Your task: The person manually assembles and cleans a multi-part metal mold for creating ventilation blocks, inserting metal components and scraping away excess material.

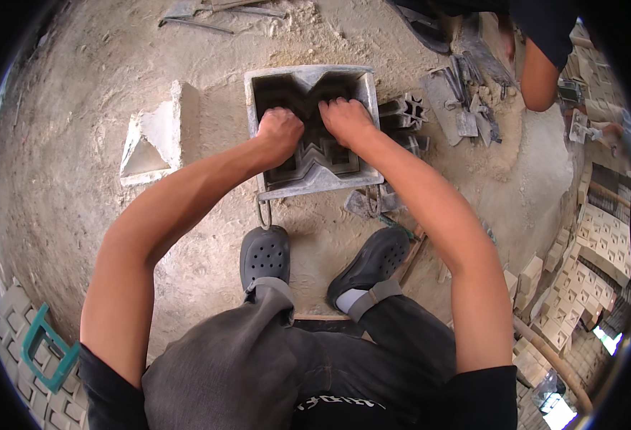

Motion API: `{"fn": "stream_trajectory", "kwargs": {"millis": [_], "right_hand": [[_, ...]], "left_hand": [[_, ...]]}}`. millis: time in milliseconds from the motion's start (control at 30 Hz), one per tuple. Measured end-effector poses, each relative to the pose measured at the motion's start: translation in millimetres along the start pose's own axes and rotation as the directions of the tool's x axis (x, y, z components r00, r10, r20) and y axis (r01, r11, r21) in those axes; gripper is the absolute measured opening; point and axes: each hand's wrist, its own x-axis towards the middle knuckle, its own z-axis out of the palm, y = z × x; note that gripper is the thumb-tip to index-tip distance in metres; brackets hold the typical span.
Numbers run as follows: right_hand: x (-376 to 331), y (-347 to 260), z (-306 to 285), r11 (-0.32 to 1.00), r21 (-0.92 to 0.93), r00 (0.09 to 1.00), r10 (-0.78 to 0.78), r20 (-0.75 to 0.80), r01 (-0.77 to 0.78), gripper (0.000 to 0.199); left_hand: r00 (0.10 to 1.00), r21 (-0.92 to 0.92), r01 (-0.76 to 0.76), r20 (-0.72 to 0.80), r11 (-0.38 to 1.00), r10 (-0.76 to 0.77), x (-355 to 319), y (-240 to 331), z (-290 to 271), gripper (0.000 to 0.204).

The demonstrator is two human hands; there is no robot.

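A square grey metal mould box [368, 100] stands on the sandy ground in front of my feet. Inside it sits a dark zigzag-shaped insert [318, 159]. My left hand [280, 130] is closed in a fist inside the box, gripping the left part of the insert. My right hand [345, 119] is beside it, fingers curled down around the insert's middle ridge. The two hands are close together, nearly touching. What lies under the fingers is hidden.
A pale cast concrete block [159, 135] lies left of the box. Dark metal mould parts [405, 111] and trowels [464, 107] lie to the right. Another person's arm [540, 75] reaches in at upper right. Stacked pale blocks [588, 279] line the right edge. My grey clogs [265, 254] stand below the box.
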Motion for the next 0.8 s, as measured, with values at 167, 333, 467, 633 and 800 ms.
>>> {"fn": "stream_trajectory", "kwargs": {"millis": [167, 333, 467, 633, 800], "right_hand": [[-2.9, 13.4, 0.5, 0.991, 0.081, 0.994, -0.107, 0.023, 0.105, 0.088], [1.6, 9.9, -13.1, 0.985, 0.03, 0.979, -0.175, 0.106, 0.173, 0.095], [4.2, 15.1, -9.3, 0.977, 0.048, 0.977, -0.21, 0.042, 0.208, 0.089], [-7.0, 13.7, 2.1, 0.981, 0.03, 0.98, -0.19, -0.064, 0.192, 0.082], [-8.2, 10.9, -2.9, 0.976, -0.021, 0.974, -0.219, -0.059, 0.218, 0.081]], "left_hand": [[1.0, 0.086, -0.015, -0.021, 0.996, 0.017, -2.7, 1.5, 1.6, 0.011], [0.99, -0.046, -0.069, 0.118, 0.997, 0.074, 2.9, -5.6, -5.1, 0.02], [0.993, -0.037, -0.068, 0.097, 0.997, 0.071, 4.9, -9.1, -2.7, 0.028], [0.996, 0.071, -0.082, -0.035, 0.994, 0.085, -3.7, -3.7, 5.4, 0.028], [0.998, 0.0, -0.045, 0.039, 0.999, 0.045, 1.5, -5.0, -0.6, 0.03]]}}
